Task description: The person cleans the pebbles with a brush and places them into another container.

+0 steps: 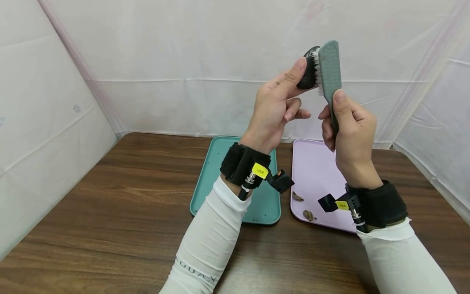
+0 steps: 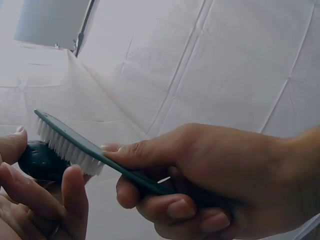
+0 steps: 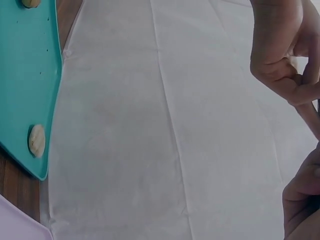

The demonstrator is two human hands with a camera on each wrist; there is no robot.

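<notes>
Left hand (image 1: 275,110) raised over the wooden table (image 1: 110,212) in the head view, thumb and fingers pinching a small dark rounded object (image 1: 307,69). Right hand (image 1: 350,130) wrapped round the handle of a grey-green plastic brush with white bristles (image 1: 328,69), bristles pressed against the dark object. Below, a teal plastic tray (image 1: 209,171) beside a lilac plastic tray (image 1: 312,163) bearing a few brown scraps (image 1: 308,214).

From the left wrist: brush (image 2: 75,145) slanting up to the left, bristles touching the dark object (image 2: 40,162), right hand (image 2: 215,175) curled about the handle, left fingers (image 2: 72,195) cradling the object from beneath.

From the right wrist: only edges of both hands, left (image 3: 280,55) above right (image 3: 302,200); brush and object out of sight; teal tray (image 3: 25,75) with two pale round pieces (image 3: 36,140).

Judged step: scrubbing the object in mid-air. Called for next: a firm pinch on the object, short strokes along it, turning it to bring an unbrushed side to the bristles.
</notes>
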